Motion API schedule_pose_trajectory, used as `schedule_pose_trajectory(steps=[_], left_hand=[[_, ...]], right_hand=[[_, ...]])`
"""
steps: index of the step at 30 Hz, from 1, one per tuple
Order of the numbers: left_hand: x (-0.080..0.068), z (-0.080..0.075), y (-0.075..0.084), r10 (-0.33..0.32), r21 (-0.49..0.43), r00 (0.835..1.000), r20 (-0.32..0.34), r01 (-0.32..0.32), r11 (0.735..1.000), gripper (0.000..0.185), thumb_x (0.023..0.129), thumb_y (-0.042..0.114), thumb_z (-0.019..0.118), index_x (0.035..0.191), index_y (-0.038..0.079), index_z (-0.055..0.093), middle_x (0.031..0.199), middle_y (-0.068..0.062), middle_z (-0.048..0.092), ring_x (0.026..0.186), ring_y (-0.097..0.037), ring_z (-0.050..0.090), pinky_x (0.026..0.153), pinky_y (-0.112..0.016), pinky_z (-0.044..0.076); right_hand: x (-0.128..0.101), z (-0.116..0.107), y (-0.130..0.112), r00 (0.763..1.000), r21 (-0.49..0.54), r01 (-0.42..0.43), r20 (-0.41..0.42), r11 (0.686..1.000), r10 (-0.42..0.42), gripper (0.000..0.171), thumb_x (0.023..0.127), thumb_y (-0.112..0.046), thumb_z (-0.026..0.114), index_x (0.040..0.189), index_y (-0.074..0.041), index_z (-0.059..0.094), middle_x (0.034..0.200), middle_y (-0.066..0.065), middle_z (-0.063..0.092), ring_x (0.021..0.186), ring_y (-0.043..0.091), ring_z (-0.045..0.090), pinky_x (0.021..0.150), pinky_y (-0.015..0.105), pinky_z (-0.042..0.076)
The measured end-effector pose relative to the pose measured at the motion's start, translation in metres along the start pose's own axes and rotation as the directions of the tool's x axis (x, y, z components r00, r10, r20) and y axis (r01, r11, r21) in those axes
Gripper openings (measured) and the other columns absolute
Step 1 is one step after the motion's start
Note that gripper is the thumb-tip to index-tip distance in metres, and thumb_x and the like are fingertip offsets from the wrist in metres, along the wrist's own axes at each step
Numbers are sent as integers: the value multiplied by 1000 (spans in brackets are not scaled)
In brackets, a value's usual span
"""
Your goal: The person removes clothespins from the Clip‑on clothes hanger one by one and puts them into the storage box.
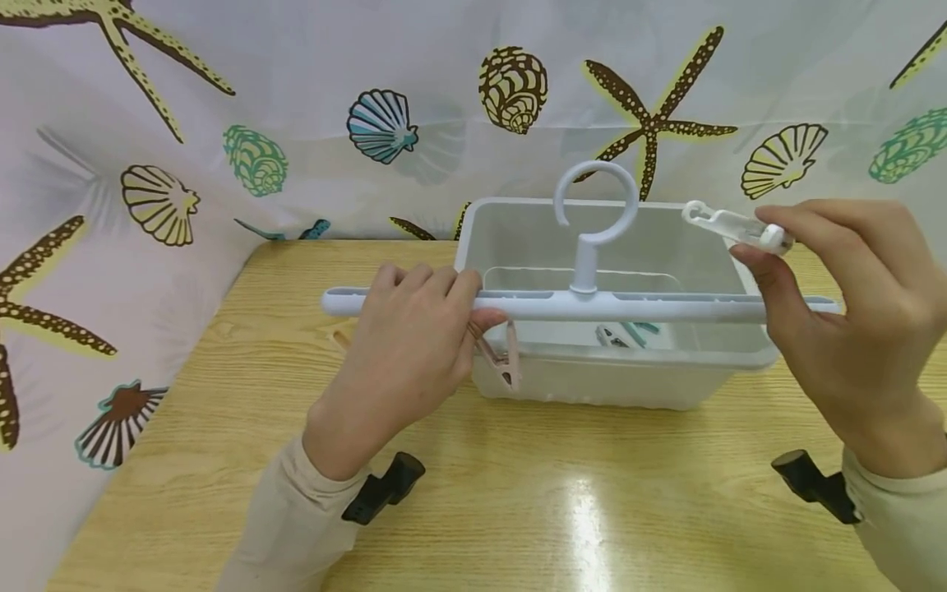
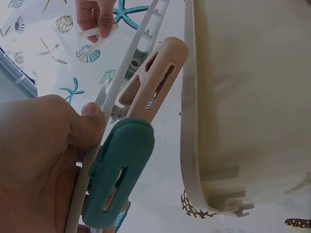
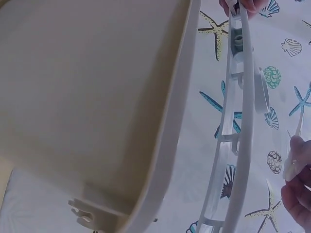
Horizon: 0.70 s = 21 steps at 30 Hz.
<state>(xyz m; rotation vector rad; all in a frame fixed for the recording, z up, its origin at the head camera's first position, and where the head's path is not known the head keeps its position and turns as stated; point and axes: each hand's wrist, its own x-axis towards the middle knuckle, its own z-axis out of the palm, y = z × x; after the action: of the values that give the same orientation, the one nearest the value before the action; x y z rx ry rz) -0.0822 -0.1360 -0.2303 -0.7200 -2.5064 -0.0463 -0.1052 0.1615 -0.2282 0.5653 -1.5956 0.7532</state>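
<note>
Left hand (image 1: pixel 410 329) wrapped round the left end of the hanger bar (image 1: pixel 592 306), steadying it level over the tub (image 1: pixel 732 362) near the table's (image 1: pixel 222 395) far edge. Right hand (image 1: pixel 851 312) pinching a white clip (image 1: pixel 732 226) above the bar's right end, seemingly for clipping on.

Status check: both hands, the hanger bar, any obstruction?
Left hand grips hanger bar. Right hand pinches white clip. Bar sits over plastic bin; nothing blocking.
</note>
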Motion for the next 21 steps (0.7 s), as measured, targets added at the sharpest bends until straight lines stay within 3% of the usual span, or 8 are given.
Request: schedule_pose_trajectory(steps=[21], left_hand=[[0,-2,1,3,-17,1000,16,-3,1000,35,98,36,55,78,7,50,65,-3,47,65,-26,52,63,-37,35]], right_hand=[[25,4,4,993,-64,2,114,998,5,16,80,-4,77,92,7,72,89,22,69,82,43,62,87,30,48]])
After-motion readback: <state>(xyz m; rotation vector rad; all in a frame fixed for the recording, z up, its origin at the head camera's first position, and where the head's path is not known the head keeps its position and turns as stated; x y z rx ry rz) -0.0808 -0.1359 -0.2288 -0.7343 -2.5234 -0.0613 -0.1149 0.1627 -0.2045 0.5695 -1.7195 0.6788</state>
